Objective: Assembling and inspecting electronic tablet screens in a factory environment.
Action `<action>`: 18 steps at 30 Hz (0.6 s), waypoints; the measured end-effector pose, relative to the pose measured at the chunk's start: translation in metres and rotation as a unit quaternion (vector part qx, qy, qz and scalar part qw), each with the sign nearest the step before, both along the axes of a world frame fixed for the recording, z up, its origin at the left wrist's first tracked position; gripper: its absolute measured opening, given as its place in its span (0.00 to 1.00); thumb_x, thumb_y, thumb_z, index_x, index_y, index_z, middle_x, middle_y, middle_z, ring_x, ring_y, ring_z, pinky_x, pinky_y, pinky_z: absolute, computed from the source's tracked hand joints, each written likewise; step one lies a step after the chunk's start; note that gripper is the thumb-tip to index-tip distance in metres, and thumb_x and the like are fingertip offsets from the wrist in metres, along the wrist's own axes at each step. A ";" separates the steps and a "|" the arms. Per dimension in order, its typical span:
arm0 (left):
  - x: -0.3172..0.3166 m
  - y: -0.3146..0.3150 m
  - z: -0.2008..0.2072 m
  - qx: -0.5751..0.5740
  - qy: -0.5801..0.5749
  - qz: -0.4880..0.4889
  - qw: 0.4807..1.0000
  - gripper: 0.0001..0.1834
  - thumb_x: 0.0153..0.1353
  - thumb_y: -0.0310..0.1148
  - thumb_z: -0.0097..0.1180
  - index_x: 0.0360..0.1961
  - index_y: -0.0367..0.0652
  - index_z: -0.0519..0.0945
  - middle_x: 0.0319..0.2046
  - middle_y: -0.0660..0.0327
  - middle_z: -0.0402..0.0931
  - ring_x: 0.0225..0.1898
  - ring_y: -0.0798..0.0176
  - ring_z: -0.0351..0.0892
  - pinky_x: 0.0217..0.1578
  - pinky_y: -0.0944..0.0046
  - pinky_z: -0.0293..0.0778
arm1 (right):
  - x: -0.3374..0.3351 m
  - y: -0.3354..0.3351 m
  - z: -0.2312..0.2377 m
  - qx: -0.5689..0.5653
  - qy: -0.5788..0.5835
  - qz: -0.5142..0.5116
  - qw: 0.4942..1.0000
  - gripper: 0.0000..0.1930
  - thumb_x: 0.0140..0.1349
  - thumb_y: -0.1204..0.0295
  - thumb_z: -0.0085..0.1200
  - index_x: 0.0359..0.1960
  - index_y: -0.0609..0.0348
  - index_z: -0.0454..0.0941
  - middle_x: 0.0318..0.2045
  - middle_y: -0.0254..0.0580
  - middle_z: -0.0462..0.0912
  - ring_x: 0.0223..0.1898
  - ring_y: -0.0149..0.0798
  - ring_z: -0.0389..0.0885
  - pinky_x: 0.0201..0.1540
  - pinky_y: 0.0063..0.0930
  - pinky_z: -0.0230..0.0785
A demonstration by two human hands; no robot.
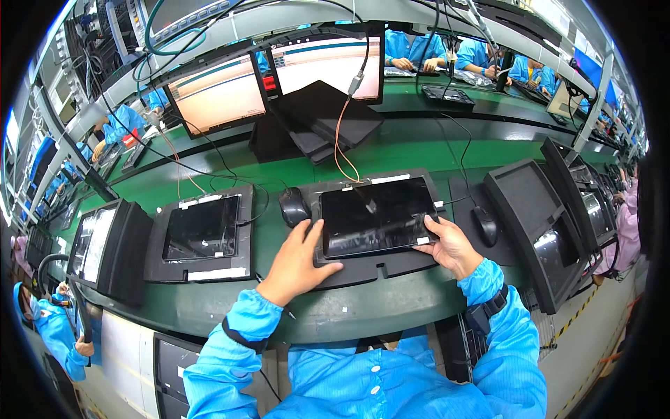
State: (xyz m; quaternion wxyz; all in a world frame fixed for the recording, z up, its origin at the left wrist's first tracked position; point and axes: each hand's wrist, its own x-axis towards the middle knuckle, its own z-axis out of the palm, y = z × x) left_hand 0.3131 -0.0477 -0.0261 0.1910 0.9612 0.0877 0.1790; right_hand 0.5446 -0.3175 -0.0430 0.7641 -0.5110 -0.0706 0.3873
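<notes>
A black tablet (377,216) with a glossy dark screen lies in front of me on a black tray (356,274). My right hand (452,246) grips its lower right corner, the thumb on the screen edge and the other fingers partly hidden beneath. Beside the tablet's left edge, my left hand (296,264) is open, thumb and fingers spread; whether the fingertips touch the edge I cannot tell. Small white tabs show along the tablet's border. An orange cable (338,140) runs down to the tray's far side.
A second tablet (202,229) rests in another black tray (155,255) to the left. Two black mice (295,207) (484,225) flank the middle tray. Stacked black trays (537,230) stand right. Two monitors (218,94) (324,66) are behind; co-workers in blue sit across the green bench (335,311).
</notes>
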 end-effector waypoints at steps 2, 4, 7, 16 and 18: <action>0.009 -0.004 -0.006 0.004 0.026 -0.015 1.000 0.54 0.52 0.54 0.75 0.74 0.39 0.64 0.73 0.34 0.55 0.69 0.31 0.63 0.70 0.42 0.62 | -0.001 0.003 0.006 -0.028 0.014 0.001 1.000 0.19 0.76 0.60 0.53 0.56 0.65 0.75 0.45 0.44 0.86 0.44 0.42 0.89 0.47 0.42 0.86; 0.014 -0.010 -0.006 0.023 0.040 -0.004 0.999 0.53 0.53 0.55 0.74 0.73 0.38 0.65 0.73 0.34 0.55 0.70 0.31 0.61 0.70 0.41 0.60 | 0.004 -0.001 0.026 -0.135 -0.040 0.060 0.988 0.23 0.76 0.56 0.53 0.57 0.66 0.74 0.45 0.44 0.86 0.41 0.41 0.89 0.46 0.41 0.85; 0.017 -0.013 -0.014 0.051 0.039 0.005 0.998 0.51 0.54 0.56 0.73 0.72 0.37 0.67 0.72 0.33 0.56 0.71 0.30 0.59 0.71 0.38 0.57 | -0.001 -0.008 0.046 -0.454 -0.472 0.031 0.755 0.36 0.65 0.45 0.62 0.59 0.69 0.74 0.39 0.51 0.85 0.35 0.49 0.87 0.43 0.43 0.80; 0.018 -0.009 -0.018 0.060 0.006 -0.009 0.998 0.45 0.57 0.53 0.72 0.67 0.33 0.73 0.69 0.33 0.59 0.67 0.29 0.62 0.68 0.38 0.59 | -0.012 -0.029 0.028 -0.363 -0.669 0.084 0.643 0.30 0.61 0.54 0.68 0.62 0.55 0.79 0.47 0.49 0.77 0.43 0.55 0.84 0.46 0.44 0.78; 0.019 -0.007 -0.017 0.044 0.004 -0.013 0.999 0.44 0.56 0.52 0.72 0.66 0.33 0.74 0.69 0.33 0.59 0.66 0.30 0.62 0.68 0.39 0.60 | -0.010 -0.029 0.027 -0.368 -0.702 0.099 0.601 0.28 0.62 0.54 0.68 0.59 0.56 0.81 0.47 0.49 0.76 0.41 0.54 0.84 0.44 0.43 0.78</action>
